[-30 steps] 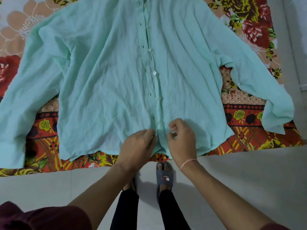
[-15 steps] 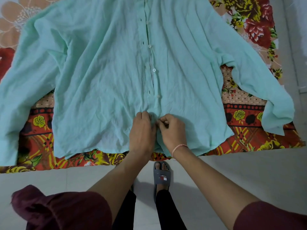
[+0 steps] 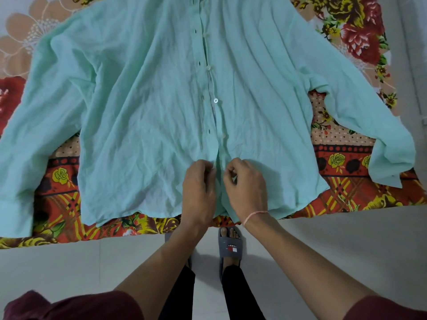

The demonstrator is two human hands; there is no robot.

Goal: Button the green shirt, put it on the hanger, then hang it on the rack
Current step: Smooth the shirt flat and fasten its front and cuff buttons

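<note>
The light green shirt (image 3: 143, 107) lies spread flat, front up, on a floral bedsheet, sleeves out to both sides. Its front opening runs down the middle with white buttons (image 3: 215, 100) on the right edge and buttonholes on the left edge, the two edges apart. My left hand (image 3: 198, 188) pinches the left front edge near the hem. My right hand (image 3: 246, 185) pinches the right front edge just beside it. The lowest button is hidden under my fingers. No hanger or rack is in view.
The red, yellow and orange floral bedsheet (image 3: 346, 181) covers the bed, whose near edge runs across the lower middle. Below it lies pale tiled floor (image 3: 335, 250) with my feet in grey slippers (image 3: 230, 244). A pale wall or frame stands at the right.
Both hands moved up the front opening from the hem edge and closed in together, then drew slightly apart, each still pinching its side of the opening. The shirt stays flat.
</note>
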